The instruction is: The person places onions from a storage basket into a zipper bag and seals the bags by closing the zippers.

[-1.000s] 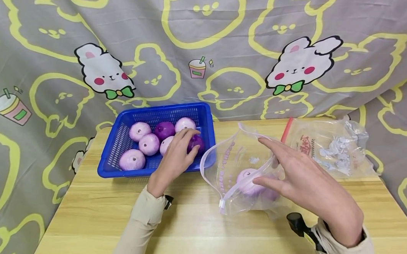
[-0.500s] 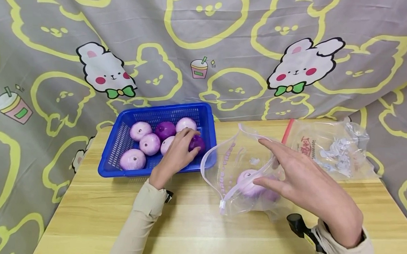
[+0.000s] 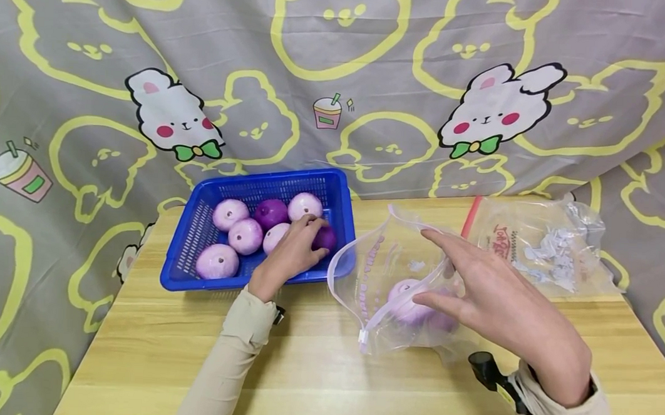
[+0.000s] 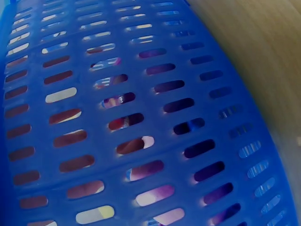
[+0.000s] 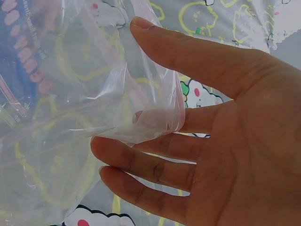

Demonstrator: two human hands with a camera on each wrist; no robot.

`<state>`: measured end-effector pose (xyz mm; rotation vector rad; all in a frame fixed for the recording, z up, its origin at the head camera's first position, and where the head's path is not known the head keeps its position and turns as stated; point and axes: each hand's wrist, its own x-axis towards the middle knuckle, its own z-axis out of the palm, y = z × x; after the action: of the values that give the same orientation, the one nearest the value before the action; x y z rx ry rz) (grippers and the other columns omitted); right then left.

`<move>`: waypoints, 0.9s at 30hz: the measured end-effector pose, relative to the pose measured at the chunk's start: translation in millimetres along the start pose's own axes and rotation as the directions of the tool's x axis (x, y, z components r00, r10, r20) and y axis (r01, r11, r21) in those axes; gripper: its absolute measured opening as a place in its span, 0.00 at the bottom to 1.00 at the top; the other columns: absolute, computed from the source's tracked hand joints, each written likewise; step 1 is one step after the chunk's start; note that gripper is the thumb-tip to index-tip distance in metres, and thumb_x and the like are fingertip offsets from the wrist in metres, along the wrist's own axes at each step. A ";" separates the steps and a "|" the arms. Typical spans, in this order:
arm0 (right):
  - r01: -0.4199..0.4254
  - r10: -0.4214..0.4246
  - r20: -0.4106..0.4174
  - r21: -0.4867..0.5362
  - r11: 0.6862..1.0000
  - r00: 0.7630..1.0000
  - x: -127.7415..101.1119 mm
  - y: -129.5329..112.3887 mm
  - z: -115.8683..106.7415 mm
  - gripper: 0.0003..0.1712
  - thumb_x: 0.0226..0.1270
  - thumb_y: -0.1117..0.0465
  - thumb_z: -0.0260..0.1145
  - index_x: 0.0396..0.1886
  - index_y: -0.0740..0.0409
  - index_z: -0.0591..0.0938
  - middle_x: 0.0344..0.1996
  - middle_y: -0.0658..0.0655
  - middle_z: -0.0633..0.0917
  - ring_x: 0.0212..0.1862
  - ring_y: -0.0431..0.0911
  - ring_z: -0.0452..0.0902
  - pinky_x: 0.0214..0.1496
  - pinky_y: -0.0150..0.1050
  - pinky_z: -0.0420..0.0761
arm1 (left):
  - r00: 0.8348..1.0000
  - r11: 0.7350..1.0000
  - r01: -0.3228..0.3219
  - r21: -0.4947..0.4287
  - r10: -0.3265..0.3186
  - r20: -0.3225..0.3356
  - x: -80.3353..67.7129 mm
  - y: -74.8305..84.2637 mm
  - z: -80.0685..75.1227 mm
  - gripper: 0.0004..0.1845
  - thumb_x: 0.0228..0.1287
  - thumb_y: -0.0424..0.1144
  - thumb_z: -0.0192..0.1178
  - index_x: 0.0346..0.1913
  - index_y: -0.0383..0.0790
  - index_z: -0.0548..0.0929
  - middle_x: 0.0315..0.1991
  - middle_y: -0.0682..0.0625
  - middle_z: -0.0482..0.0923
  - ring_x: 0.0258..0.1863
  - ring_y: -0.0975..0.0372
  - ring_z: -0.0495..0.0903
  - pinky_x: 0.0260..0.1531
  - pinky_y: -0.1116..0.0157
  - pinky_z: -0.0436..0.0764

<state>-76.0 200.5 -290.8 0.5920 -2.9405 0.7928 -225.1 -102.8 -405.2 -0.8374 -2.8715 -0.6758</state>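
My left hand (image 3: 292,249) reaches into the blue plastic basket (image 3: 204,283), its fingers curled over a dark purple onion (image 3: 325,238) at the basket's right end. Paler onions and another dark onion (image 3: 271,213) lie to its left. In the left wrist view the slotted basket wall (image 4: 96,132) hides that hand. My right hand (image 3: 508,304) touches the clear zip bag (image 3: 357,265), thumb and fingers spread at its mouth. The right wrist view shows the fingers (image 5: 141,160) extended, some behind the bag film (image 5: 94,127). Purple onions (image 3: 406,302) sit inside the bag.
A second clear bag (image 3: 489,234) with a red top edge and crumpled whitish pieces inside lies at the back right of the wooden table (image 3: 312,382). A patterned grey curtain (image 3: 374,65) hangs behind the table.
My left hand's fingers have closed further round the dark onion, shifting slightly right and down. The right hand and the bag stay nearly still.
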 end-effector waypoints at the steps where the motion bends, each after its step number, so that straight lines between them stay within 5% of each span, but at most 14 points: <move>1: 0.000 0.000 0.000 -0.002 1.000 1.000 0.1 0.1 0.2 0.48 0.62 0.35 0.68 0.75 0.50 0.64 0.69 0.55 0.72 0.66 0.55 0.72 0.64 0.60 0.71 | 1.000 1.000 0.004 0.000 -0.004 0.017 0.1 0.0 0.3 0.27 0.57 0.36 0.72 0.60 0.34 0.78 0.59 0.36 0.74 0.61 0.46 0.72 0.62 0.50 0.72; 14: -0.006 0.006 -0.005 -0.012 1.000 1.000 0.5 -0.6 2.9 0.47 0.62 0.35 0.68 0.75 0.50 0.64 0.69 0.56 0.72 0.67 0.55 0.71 0.64 0.60 0.70 | 0.999 0.996 0.026 0.081 -0.029 0.041 3.3 -3.4 2.0 0.31 0.55 0.31 0.72 0.63 0.36 0.76 0.57 0.35 0.74 0.58 0.43 0.74 0.59 0.47 0.74; 27: -0.003 0.003 -0.014 -0.014 1.000 1.000 1.3 -4.5 3.2 0.47 0.61 0.42 0.72 0.75 0.52 0.65 0.69 0.58 0.72 0.68 0.57 0.69 0.66 0.62 0.68 | 1.000 0.999 -0.015 -0.037 0.015 0.001 -1.6 -10.9 -14.4 0.28 0.60 0.34 0.71 0.63 0.34 0.77 0.59 0.38 0.78 0.61 0.49 0.76 0.62 0.51 0.73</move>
<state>-75.3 194.8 -291.3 0.5792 -2.9328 0.7727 -230.2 -118.0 -396.8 -0.8641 -2.8589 -0.7297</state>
